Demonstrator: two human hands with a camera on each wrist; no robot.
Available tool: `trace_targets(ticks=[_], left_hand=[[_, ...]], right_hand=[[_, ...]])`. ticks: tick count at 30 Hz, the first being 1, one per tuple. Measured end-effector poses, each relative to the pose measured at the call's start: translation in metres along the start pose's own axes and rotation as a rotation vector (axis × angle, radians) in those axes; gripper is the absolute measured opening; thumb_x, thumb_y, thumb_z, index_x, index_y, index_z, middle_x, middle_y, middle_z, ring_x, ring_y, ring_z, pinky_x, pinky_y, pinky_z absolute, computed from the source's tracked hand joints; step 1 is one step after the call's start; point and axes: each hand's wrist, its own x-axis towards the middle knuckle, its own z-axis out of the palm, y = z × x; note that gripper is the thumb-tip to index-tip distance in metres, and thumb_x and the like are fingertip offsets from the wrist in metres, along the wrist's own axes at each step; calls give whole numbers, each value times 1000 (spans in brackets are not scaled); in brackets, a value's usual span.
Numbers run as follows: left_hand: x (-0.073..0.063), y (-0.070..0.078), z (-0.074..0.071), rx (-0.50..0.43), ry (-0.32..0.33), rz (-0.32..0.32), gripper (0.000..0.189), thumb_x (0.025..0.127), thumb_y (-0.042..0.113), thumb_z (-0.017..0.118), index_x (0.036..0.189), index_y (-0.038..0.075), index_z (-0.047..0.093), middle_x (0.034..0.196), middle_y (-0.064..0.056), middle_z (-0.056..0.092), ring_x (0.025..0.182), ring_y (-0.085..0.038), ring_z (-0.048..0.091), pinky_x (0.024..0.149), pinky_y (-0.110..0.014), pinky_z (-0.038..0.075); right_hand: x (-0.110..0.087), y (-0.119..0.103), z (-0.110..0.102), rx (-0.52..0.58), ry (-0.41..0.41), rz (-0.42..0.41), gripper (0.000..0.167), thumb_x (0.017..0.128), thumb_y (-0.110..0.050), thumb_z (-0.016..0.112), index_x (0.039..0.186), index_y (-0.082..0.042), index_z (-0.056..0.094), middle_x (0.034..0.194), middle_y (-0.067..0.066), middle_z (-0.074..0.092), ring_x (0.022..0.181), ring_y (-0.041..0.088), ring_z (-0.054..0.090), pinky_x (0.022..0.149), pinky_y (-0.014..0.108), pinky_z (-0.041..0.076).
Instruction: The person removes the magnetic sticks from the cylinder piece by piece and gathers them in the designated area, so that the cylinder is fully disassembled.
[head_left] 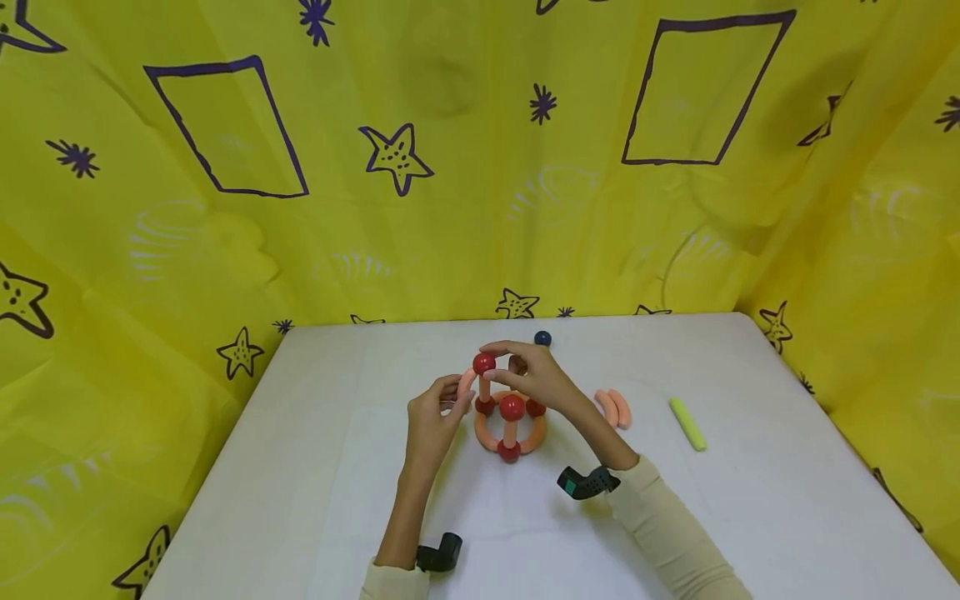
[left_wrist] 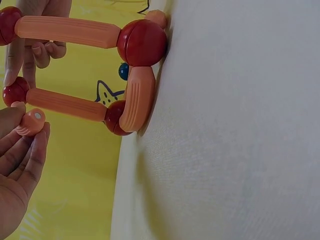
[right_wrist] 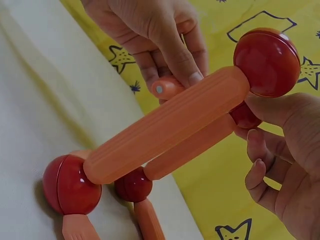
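Left hand (head_left: 432,412): fingers drawn into a narrow pinch on a curved orange stick (head_left: 466,385).
Right hand (head_left: 538,377): thumb and forefinger grip the red ball (head_left: 483,364) topping a post.
Curved orange stick: just beside that ball; probably light, stiff plastic – best held mid-length, ends (one shows a pale disc) left free.
Red ball: glossy, likely slippery – hold across its sides.
Ring base (head_left: 537,434): on the table (head_left: 360,467), below.

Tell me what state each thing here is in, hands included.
Left hand: pinching curved piece
Right hand: pinching red ball
Curved piece: raised, attachment unclear
Red ball: atop left rod
Left rod: upright
Front rod: upright
Ring: assembled, lying flat
Loose curved pair: side by side
Green stick: lying flat
Blue ball: unattached
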Motion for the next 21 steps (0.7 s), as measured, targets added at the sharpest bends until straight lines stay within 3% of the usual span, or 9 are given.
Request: trace_targets(ticks=[9,17,21], left_hand=[[0,0,-1,8,9,33,27,89,16,72,108,-3,68,98,-14,74,80,-23,73,71,-29,58],[-1,-1,1,30,-1,-2,29,89,18,72,110,-1,68,100,-12,74,82,-22,73,73,-29,58],[1,-1,1,27,1,3,27,88,16,72,109,0,68,99,-11,75,79,-21,72,71,-27,58]], right_hand=[[1,0,2,-22,13,-6,37,89,-21,72,124,-12,66,110,8,70,59,12,48,52,21,41],[1,1,3,-12,9,36,38,89,-18,72,125,-8,65,100,9,71,62,17,48,52,20,39],[1,-1,2,-19,15,24,38,89,-20,72,125,-8,65,103,10,71,62,17,48,52,20,40]])
